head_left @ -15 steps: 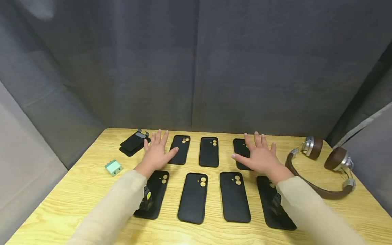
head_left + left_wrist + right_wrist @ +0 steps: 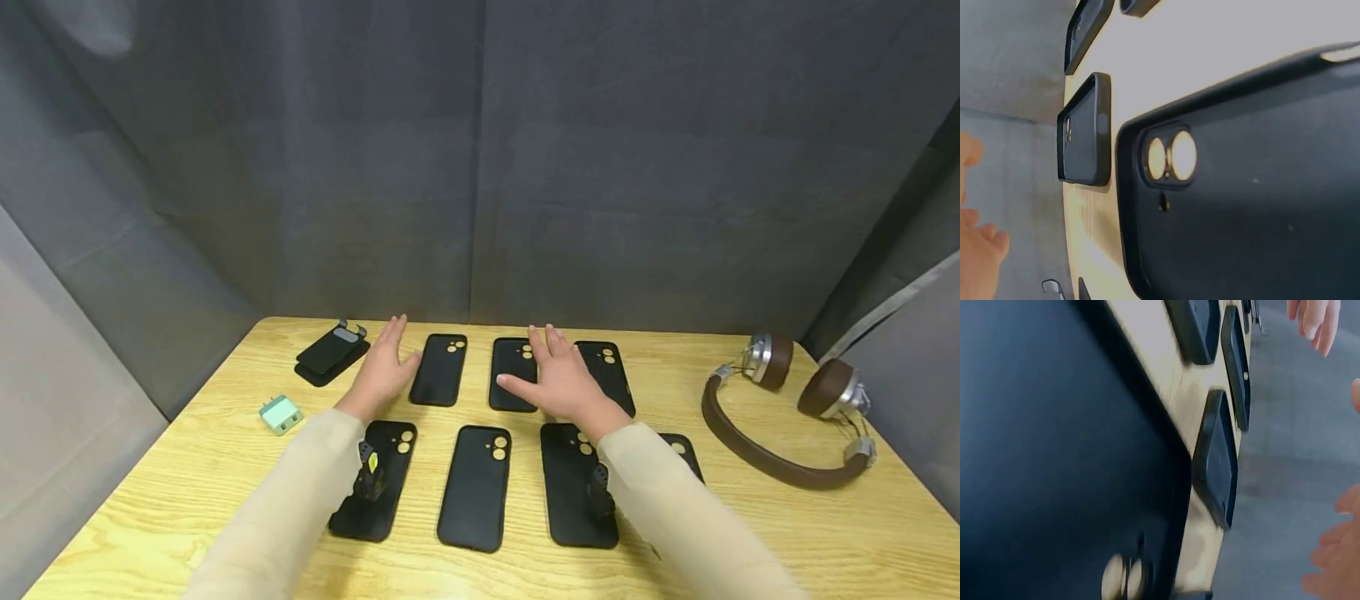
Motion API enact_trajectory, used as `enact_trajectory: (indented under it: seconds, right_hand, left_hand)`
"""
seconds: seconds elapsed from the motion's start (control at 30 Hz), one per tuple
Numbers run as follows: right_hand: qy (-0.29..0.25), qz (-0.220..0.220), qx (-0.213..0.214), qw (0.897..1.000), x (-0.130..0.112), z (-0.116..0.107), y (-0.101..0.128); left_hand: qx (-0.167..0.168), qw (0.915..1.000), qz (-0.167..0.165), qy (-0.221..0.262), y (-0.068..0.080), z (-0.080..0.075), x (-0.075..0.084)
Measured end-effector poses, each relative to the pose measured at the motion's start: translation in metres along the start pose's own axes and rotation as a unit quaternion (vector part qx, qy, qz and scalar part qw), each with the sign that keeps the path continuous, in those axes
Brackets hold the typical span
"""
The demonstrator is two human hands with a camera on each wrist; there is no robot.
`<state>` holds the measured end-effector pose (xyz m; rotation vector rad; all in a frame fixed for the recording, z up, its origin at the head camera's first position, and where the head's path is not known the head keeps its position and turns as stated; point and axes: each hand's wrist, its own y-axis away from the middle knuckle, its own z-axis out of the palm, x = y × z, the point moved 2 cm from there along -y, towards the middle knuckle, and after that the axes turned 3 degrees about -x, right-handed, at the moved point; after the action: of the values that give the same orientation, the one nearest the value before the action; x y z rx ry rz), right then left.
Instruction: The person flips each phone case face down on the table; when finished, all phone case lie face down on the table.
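Observation:
My left hand point(image 2: 381, 375) hovers with straight fingers beside the back-left black phone case point(image 2: 438, 377), thumb toward its edge. Fingers spread, my right hand point(image 2: 564, 385) overlaps the middle phone case point(image 2: 508, 392) and the back-right phone case point(image 2: 615, 383) in the head view. Neither hand holds anything. Below my sleeves lie the front-left phone case point(image 2: 386, 500) and another front phone case point(image 2: 570, 508), each partly covered by a wrist device. Between them is one fully visible phone case point(image 2: 474, 492). My right sleeve hides most of the front-right phone case point(image 2: 686, 450).
Brown headphones point(image 2: 780, 467) rest at the table's right. On the left sit a mint-green charger plug point(image 2: 281, 414) and a black phone case with a grey camera cover point(image 2: 326, 354). A dark grey curtain point(image 2: 480, 167) hangs behind the wooden table point(image 2: 150, 517).
My right hand has swept left, from the back-right case toward the middle one, uncovering more of the right case. My left fingers have drawn closer together. The cases lie as before.

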<state>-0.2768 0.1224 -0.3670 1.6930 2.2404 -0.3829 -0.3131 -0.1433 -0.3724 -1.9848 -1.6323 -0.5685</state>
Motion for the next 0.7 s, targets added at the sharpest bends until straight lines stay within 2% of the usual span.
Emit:
enact_trajectory:
  seconds: [0.23, 0.53, 0.7]
  right_hand:
    - [-0.071, -0.027, -0.007, 0.997, -0.023, 0.022, -0.013]
    - [-0.126, -0.027, -0.018, 0.991, -0.046, 0.047, -0.027]
    - [-0.168, -0.020, -0.018, 0.985, -0.054, 0.056, -0.033]
  left_hand:
    - [0.019, 0.9990, -0.027, 0.030, -0.010, 0.002, -0.008]
    - [0.029, 0.9988, -0.014, 0.036, -0.021, 0.006, -0.009]
    - [0.019, 0.9984, -0.029, 0.043, -0.030, 0.013, -0.014]
